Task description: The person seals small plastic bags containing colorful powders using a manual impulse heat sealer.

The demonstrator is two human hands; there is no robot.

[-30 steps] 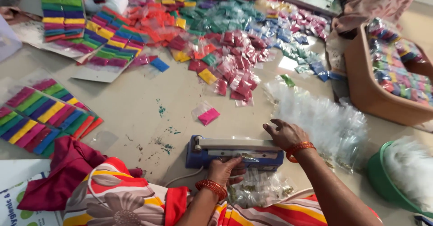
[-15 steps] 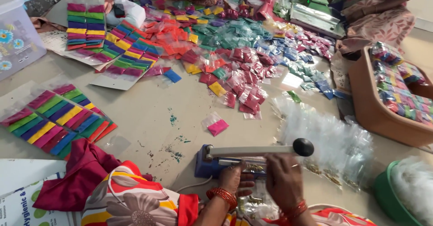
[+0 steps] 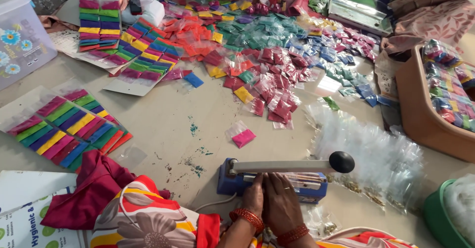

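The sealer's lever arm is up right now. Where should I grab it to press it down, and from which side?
Grip the black round knob at the free right end of the grey lever arm, coming from above. The arm is hinged at the left of the blue sealer base, so the knob end is likely easiest to push. Both hands, left and right, sit under the arm's middle.

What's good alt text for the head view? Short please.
Seen from above, a person's left hand and right hand rest together at a blue heat sealer, its lever arm raised. A pink powder packet lies just beyond, then heaps of coloured packets and a pile of empty clear pouches on the floor.
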